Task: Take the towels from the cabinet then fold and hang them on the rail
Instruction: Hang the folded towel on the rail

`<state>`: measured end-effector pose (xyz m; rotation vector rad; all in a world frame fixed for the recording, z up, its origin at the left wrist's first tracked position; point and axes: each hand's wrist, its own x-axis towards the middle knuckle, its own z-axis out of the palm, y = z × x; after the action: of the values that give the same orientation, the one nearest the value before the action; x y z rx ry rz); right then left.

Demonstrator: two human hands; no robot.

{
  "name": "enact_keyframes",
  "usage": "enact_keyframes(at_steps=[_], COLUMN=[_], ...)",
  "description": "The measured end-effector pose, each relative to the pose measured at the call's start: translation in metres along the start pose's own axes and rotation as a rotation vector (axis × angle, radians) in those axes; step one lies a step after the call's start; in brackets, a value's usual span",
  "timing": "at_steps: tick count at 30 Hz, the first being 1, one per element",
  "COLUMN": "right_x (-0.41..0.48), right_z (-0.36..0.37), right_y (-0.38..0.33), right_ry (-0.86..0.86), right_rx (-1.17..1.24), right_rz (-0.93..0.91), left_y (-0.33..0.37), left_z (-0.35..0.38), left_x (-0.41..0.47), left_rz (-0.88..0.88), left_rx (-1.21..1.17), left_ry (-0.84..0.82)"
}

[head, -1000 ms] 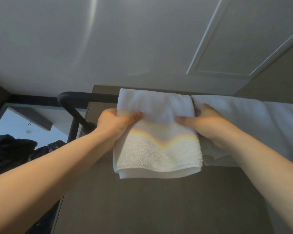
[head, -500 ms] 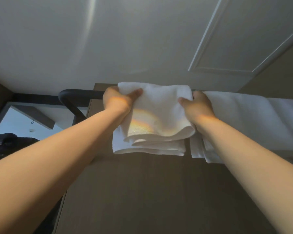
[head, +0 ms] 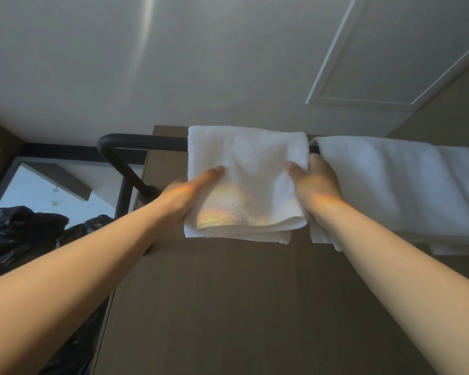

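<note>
Head view: I see left hand [head: 183,197] and right hand [head: 318,185] pinching the folded towel [head: 248,158] draped over the rail [head: 136,138]. Risk: uneven release could drag it sideways and off.

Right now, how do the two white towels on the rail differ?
The small towel is narrow; the large towel spans far more rail. The small towel hangs by the rail's bend, the large towel further right. Both are white and draped over the rail.

This is looking like a home bathroom. White towels [head: 247,158] are hanging over a black rail [head: 136,138], and a panelled door [head: 385,63] is showing nearby.
</note>
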<state>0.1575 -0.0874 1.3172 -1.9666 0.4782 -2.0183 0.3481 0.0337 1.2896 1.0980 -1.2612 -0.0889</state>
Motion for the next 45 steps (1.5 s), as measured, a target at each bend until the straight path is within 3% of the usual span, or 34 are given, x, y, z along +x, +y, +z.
enact_keyframes(at_steps=[6,12,19,24,30,35,40,45], right_x=[-0.024,-0.067,-0.074,-0.076,-0.079,-0.084,-0.079,-0.083], right_z=[-0.001,-0.011,-0.002,0.001,0.004,0.004,0.000,-0.004], right_y=[0.010,0.029,0.041,0.054,0.053,0.052,0.045,0.047], right_ry=[-0.070,-0.270,-0.195,-0.113,-0.269,-0.169,-0.236,-0.112], right_rx=[-0.056,0.198,0.200,0.175,0.474,0.392,0.334,0.152], right_rz=[-0.056,0.022,0.018,-0.033,0.132,0.004,0.025,-0.067], left_y=[-0.014,-0.020,-0.027,-0.034,-0.042,-0.048,-0.052,-0.054], left_z=[0.002,-0.003,-0.004,-0.007,-0.007,-0.001,-0.003,-0.011], left_x=[-0.006,-0.016,-0.024,-0.025,-0.024,-0.023,-0.022,-0.015], left_rz=[0.106,0.071,0.107,0.151,0.147,0.175,0.162,0.120], left_rx=[-0.070,-0.093,-0.155,-0.084,-0.070,0.016,-0.015,0.004], left_ry=[-0.030,-0.103,-0.176,-0.130,-0.111,0.024,0.026,-0.021])
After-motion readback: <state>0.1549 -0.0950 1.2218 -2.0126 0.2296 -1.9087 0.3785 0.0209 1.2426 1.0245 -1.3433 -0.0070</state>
